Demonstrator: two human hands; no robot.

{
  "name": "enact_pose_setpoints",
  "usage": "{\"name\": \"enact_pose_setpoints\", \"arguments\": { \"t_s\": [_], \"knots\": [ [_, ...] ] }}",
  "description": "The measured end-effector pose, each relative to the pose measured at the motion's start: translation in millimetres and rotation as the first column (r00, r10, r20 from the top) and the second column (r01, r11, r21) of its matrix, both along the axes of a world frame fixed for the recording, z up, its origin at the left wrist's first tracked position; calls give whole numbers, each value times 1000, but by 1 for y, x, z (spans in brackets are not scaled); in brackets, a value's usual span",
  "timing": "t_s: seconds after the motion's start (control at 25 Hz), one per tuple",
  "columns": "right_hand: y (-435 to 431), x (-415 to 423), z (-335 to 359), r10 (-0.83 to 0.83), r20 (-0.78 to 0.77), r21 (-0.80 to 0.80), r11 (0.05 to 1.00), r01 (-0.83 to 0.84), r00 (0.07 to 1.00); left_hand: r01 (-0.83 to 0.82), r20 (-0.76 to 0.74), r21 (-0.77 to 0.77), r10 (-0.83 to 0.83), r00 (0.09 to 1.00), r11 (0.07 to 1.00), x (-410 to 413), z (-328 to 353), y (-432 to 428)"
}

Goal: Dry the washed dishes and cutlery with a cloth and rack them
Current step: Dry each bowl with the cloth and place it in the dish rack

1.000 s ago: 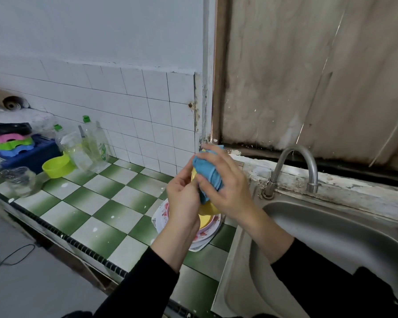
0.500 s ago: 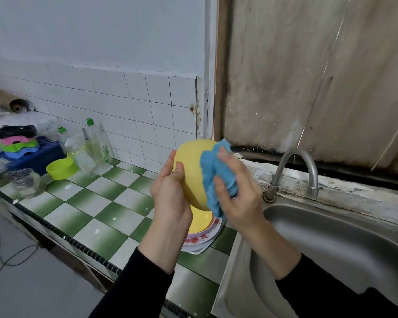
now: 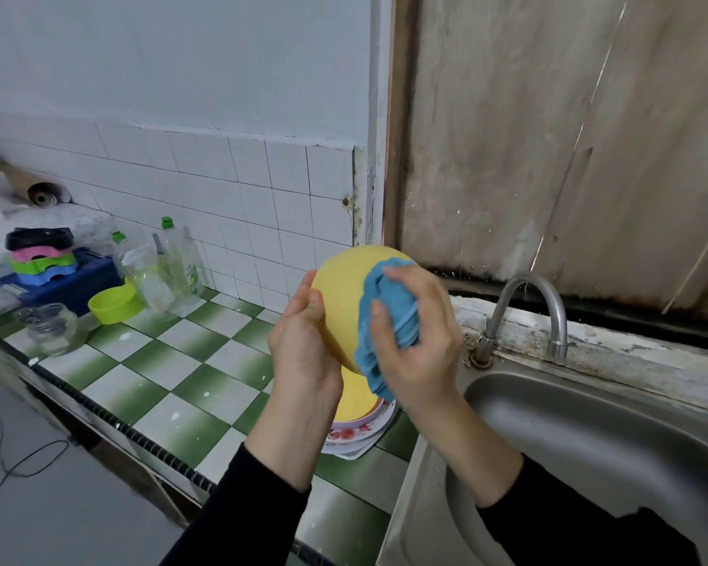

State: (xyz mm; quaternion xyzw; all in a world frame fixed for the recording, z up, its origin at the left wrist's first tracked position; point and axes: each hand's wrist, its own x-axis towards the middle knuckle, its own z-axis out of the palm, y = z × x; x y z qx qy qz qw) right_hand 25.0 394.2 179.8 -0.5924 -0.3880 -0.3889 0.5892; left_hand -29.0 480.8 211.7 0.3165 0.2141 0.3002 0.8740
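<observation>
Left hand (image 3: pixel 303 349), mine, grips the yellow bowl (image 3: pixel 342 292) at its left edge, thumb laid on the domed outer wall and the other fingers mostly out of sight behind it. The bowl is held up in the air with its domed outer side turned toward me. Right hand (image 3: pixel 419 349) holds a bunched blue cloth (image 3: pixel 389 316), fingers curled round it, and presses it against the right side of the bowl's outer wall, so that the cloth lies between my palm and the bowl. Directly beneath both hands a stack of plates (image 3: pixel 356 437) rests on the green-and-white tiled counter (image 3: pixel 172 361); its topmost piece is yellow, and the one under it bears a red flower pattern. Below and to the right of my right hand lies the steel sink (image 3: pixel 589 443), with its curved tap (image 3: pixel 528 308) just beyond that hand. Well to the left of my left hand, along the tiled wall, stand clear bottles (image 3: pixel 178 267) with green caps, a lime-green bowl (image 3: pixel 113 306), a glass jar (image 3: pixel 52 330) and a dark blue rack (image 3: pixel 74 285) carrying stacked coloured dishes (image 3: pixel 41 255). Black sleeves (image 3: pixel 262 516) cover both my forearms.
</observation>
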Motion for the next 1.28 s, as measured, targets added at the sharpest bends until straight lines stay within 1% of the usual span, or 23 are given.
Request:
{"name": "enact_pose_setpoints", "arguments": {
  "t_s": [0.08, 0.12, 0.24, 0.28, 0.36, 0.4, 0.44, 0.52, 0.56, 0.6, 0.64, 0.68, 0.76, 0.8, 0.84, 0.88, 0.92, 1.0, 1.04, 1.12, 1.2, 1.24, 1.28],
  "knots": [
    [0, 0, -10, -28, 242, -42, 998, 39, 970, 51, 47, -93, -47, 998, 994, -2, 4, 2],
    [-1, 3, -15, -50, 307, -42, 997, 66, 950, 80, 62, -131, -72, 995, 988, -4, 5, 2],
    [-5, 8, -31, -135, 285, 32, 991, 132, 949, 122, 116, -222, -98, 988, 967, -4, 4, 0],
    [-5, 6, -36, -162, 218, 77, 986, 148, 962, 117, 138, -227, -87, 987, 967, -3, 3, 1],
    [-3, -1, -36, -169, -8, 171, 971, 168, 986, 98, 158, -162, -72, 985, 982, -1, 3, 5],
    [-2, -3, -29, -102, -152, 238, 962, 137, 983, 89, 156, -96, -73, 985, 991, -1, 2, 6],
    [-3, -2, -19, 36, -299, 338, 939, 70, 954, 78, 152, -15, -75, 986, 997, -2, 1, 7],
    [-9, 9, 8, 381, -481, 551, 832, -65, 790, 36, 153, 186, -65, 986, 982, -9, -1, 8],
    [-14, 18, 18, 475, -537, 588, 803, -95, 697, -6, 160, 330, -50, 986, 944, -13, -3, 8],
    [-18, 26, 22, 503, -583, 562, 817, -131, 637, -41, 161, 489, -44, 986, 871, -16, -8, 7],
    [-22, 30, 24, 492, -600, 500, 846, -185, 631, -59, 162, 620, -55, 985, 782, -18, -13, 5],
    [-26, 29, 23, 461, -575, 423, 875, -237, 675, -64, 154, 704, -64, 986, 707, -19, -17, 2],
    [-25, 16, 20, 291, -433, 122, 957, -264, 853, -61, 129, 757, -58, 990, 650, -20, -24, -6],
    [-25, 11, 14, 198, -318, -43, 974, -223, 927, -56, 118, 743, -48, 992, 667, -20, -25, -9],
    [-24, 14, 7, 134, -246, -128, 977, -169, 960, -59, 111, 714, -30, 993, 697, -20, -26, -9],
    [-24, 17, 6, 116, -265, -137, 978, -156, 957, -65, 112, 684, -16, 994, 727, -20, -26, -9],
    [-24, 24, 8, 143, -378, -66, 981, -181, 915, -76, 111, 670, 2, 994, 739, -21, -25, -8],
    [-23, 33, 16, 281, -601, 117, 957, -265, 748, -82, 91, 680, 27, 996, 729, -22, -20, -9],
    [-21, 32, 18, 282, -606, 111, 956, -272, 744, -80, 79, 688, 35, 996, 721, -21, -18, -12],
    [-19, 16, 22, 179, -450, -77, 968, -238, 875, -82, 56, 682, 61, 997, 727, -19, -13, -19],
    [-17, 6, 16, 137, -157, -279, 944, -177, 978, -95, 35, 644, 95, 995, 759, -16, -7, -22],
    [-19, 8, 13, 128, -103, -294, 943, -153, 986, -109, 36, 615, 110, 993, 781, -16, -5, -22],
    [-19, 13, 15, 128, -172, -247, 954, -168, 977, -126, 41, 588, 126, 991, 799, -16, -2, -21]
  ]
}}
